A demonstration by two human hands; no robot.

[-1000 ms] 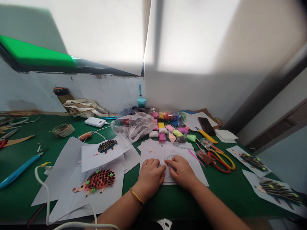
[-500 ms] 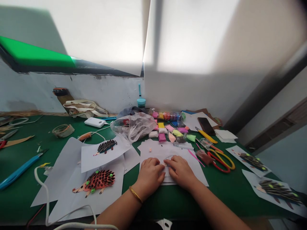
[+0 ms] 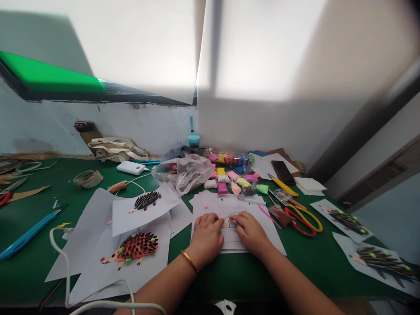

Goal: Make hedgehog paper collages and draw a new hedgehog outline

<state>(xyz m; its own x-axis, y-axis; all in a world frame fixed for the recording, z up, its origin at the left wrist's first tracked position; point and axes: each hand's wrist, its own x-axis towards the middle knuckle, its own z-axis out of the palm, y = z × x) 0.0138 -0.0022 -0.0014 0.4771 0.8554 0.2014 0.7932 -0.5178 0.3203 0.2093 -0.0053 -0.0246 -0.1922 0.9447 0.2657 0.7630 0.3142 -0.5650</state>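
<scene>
White paper sheets (image 3: 262, 239) lie in front of me, with a small outline drawing (image 3: 232, 222) between my hands. Some pale peach clay shows on the drawing's left part. My left hand (image 3: 207, 236) rests on the paper at the left, its fingers bent together and its thumb at the clay; whether anything is under the fingertips is hidden. From the right, my right hand (image 3: 251, 232) touches the drawing with an extended forefinger, the other fingers curled. A small peach clay ball (image 3: 206, 205) lies on the paper above my left hand.
Hedgehog pictures (image 3: 138, 247) lie at left and right. Behind the paper are colored clay packets (image 3: 222, 188) and a plastic bag (image 3: 183, 173). Red and yellow scissors (image 3: 303, 221), a yellow cutter (image 3: 284, 185) and a phone (image 3: 282, 172) are at right; a white cable (image 3: 67, 271) loops at left.
My hands have moved apart slightly, uncovering more of the drawing and the peach clay. My right hand has shifted a little to the right. The whole view has shifted slightly.
</scene>
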